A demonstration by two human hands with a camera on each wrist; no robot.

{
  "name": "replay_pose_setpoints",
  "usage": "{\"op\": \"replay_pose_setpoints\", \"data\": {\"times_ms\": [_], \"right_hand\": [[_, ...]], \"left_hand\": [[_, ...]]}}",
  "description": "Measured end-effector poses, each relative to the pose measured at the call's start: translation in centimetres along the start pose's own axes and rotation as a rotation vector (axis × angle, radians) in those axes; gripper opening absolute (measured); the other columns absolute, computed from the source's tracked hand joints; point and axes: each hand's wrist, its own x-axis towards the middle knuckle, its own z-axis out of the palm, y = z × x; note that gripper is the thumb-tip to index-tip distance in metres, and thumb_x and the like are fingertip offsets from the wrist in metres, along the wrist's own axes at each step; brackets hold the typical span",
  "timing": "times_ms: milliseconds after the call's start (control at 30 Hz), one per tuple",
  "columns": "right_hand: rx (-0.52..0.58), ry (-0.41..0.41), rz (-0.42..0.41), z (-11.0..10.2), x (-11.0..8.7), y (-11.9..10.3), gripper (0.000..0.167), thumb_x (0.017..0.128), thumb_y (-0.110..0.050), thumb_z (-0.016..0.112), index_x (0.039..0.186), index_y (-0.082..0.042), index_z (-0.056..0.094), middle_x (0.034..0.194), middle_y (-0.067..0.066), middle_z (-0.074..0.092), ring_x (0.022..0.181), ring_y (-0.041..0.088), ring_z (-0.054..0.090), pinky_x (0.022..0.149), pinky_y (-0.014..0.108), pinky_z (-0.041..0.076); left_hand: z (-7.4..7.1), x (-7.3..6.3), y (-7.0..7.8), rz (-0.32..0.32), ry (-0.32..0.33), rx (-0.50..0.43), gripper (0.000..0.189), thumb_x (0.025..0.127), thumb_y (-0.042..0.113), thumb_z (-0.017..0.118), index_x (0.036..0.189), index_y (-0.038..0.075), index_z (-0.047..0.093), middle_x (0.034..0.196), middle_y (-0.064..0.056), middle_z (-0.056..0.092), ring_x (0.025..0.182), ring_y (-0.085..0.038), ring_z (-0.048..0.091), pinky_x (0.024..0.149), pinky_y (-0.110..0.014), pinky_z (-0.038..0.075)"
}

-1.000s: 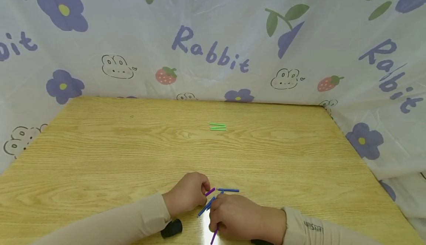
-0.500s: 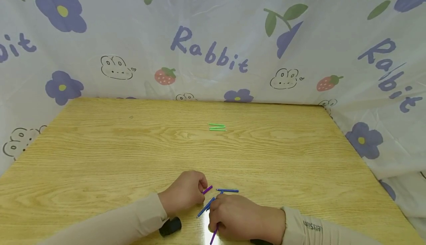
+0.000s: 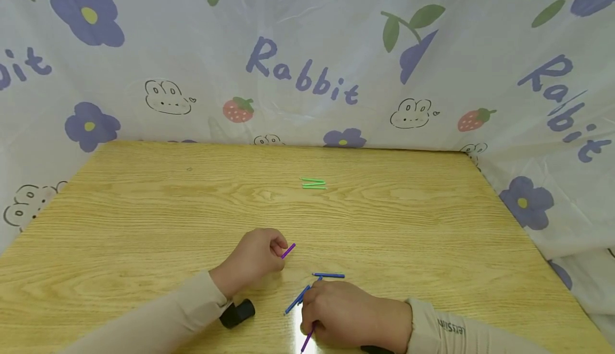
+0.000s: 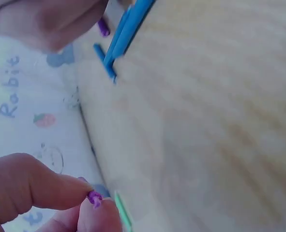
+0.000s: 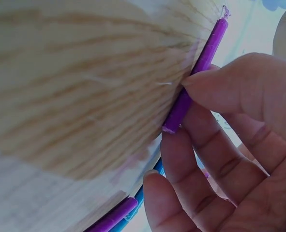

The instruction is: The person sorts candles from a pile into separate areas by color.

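Observation:
In the head view my left hand (image 3: 254,256) pinches a thin purple candle (image 3: 288,251) between thumb and fingers, just above the table. The left wrist view shows its wick end (image 4: 95,198) at the fingertips. My right hand (image 3: 348,311) pinches another purple candle (image 5: 205,53) between thumb and fingers, its wick end pointing away from the fingers. Several blue candles (image 3: 296,300) lie beside and partly under the right hand; one blue candle (image 3: 329,275) lies crosswise beyond it. One more purple candle (image 5: 114,216) lies against a blue one below the right fingers.
Green candles (image 3: 314,187) lie grouped near the far middle of the wooden table (image 3: 192,210). A black wrist device (image 3: 237,314) sits by the left cuff. A printed sheet (image 3: 307,33) hangs behind the table and on both sides.
My left hand has drawn away from the blue candles, moving left and farther up the table with its purple candle. The right hand has stayed in nearly the same place.

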Motion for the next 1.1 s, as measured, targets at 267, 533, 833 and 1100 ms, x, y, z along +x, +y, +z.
{"op": "replay_pose_setpoints", "data": {"times_ms": [267,533,833,1100], "right_hand": [[0.014,-0.031,0.016,0.0,0.1,0.1,0.021,0.072,-0.007,0.074,0.072,-0.028,0.07,0.073,-0.019,0.058,0.072,-0.003,0.05,0.079,0.007,0.036],[0.029,-0.022,0.036,0.0,-0.1,0.1,0.023,0.07,-0.005,0.075,0.072,-0.027,0.069,0.073,-0.019,0.057,0.071,-0.005,0.046,0.074,0.005,0.035],[0.022,0.011,0.018,0.1,-0.2,0.2,0.024,0.067,-0.005,0.076,0.07,-0.026,0.068,0.071,-0.019,0.056,0.069,-0.006,0.043,0.07,0.004,0.032],[0.024,0.034,0.018,0.2,-0.3,0.2,0.024,0.066,-0.005,0.076,0.071,-0.026,0.068,0.071,-0.019,0.057,0.068,-0.006,0.044,0.068,0.004,0.032]], "left_hand": [[-1.9,0.4,-0.4,-0.008,0.054,0.016,0.021,0.072,-0.007,0.066,0.093,-0.003,0.066,0.08,-0.005,0.061,0.073,-0.015,0.055,0.063,-0.029,0.047],[-3.7,0.6,-1.5,-0.061,0.068,-0.007,0.021,0.078,-0.005,0.063,0.099,-0.005,0.064,0.087,-0.009,0.061,0.079,-0.019,0.056,0.067,-0.032,0.048],[-5.4,1.2,-2.9,-0.132,0.108,0.004,0.022,0.082,0.0,0.065,0.103,-0.005,0.063,0.091,-0.011,0.062,0.082,-0.022,0.056,0.068,-0.033,0.048],[-6.7,1.5,-3.8,-0.173,0.138,0.006,0.025,0.083,0.001,0.065,0.107,-0.007,0.062,0.093,-0.014,0.061,0.083,-0.024,0.057,0.067,-0.032,0.048]]}}
